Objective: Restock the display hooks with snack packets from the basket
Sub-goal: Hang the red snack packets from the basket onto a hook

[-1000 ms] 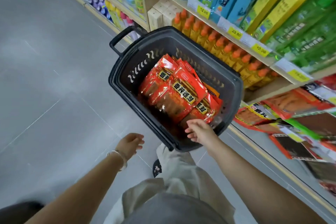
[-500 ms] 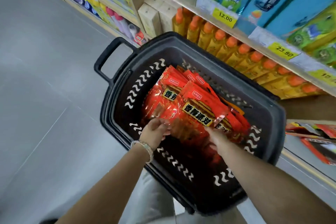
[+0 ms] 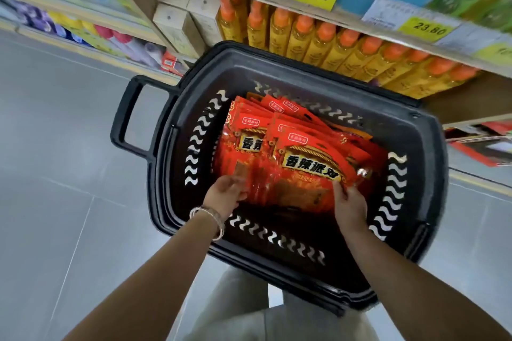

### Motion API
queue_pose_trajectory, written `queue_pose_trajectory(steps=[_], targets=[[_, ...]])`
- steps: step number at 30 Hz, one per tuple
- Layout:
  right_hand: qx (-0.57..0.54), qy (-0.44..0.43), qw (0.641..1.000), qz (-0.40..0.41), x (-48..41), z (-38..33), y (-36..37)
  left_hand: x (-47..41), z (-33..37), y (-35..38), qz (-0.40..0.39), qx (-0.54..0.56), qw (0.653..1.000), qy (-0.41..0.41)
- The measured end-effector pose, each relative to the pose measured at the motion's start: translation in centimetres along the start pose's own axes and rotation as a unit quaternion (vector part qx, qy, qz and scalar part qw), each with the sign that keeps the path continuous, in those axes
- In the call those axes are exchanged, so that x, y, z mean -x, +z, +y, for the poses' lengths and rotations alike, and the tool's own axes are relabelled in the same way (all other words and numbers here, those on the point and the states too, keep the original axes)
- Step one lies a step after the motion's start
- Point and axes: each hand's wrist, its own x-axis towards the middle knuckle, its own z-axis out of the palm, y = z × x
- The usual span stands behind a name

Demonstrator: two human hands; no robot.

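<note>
The packets (image 3: pixel 299 158) lie stacked in the basket (image 3: pixel 415 130), long axis running away from the person, near ends between both hands: left hand (image 3: pixel 224 195) fingers curled on the left corner, right hand (image 3: pixel 349 203) pinching the right corner, equally near.

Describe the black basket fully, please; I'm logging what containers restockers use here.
The basket is dark, matte, hard plastic by the look, with a thick rounded rim, wavy cut-out slots in its walls and a loop handle at its left end. It sits beside the shelving, apparently on the grey floor, and holds a fanned stack of red snack packets. The left hand and right hand reach inside, touching the packets' near edges.
</note>
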Motion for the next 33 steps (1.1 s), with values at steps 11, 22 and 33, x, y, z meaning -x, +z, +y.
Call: queue_pose_trajectory(steps=[11,22,33], targets=[[-0.158,-0.126,0.976,-0.085,5.7,-8.2,-1.9,0.5,3.8,-1.9,-0.164,-0.113,0.974,0.109],[-0.284,0.190,0.936,-0.081,0.0,-5.2,1.9,-0.9,4.2,-4.7,0.067,-0.053,0.993,0.086],[-0.230,0.224,0.942,-0.094,-3.7,-1.2,5.0,-1.9,3.6,-3.7,0.099,-0.158,0.977,0.099]])
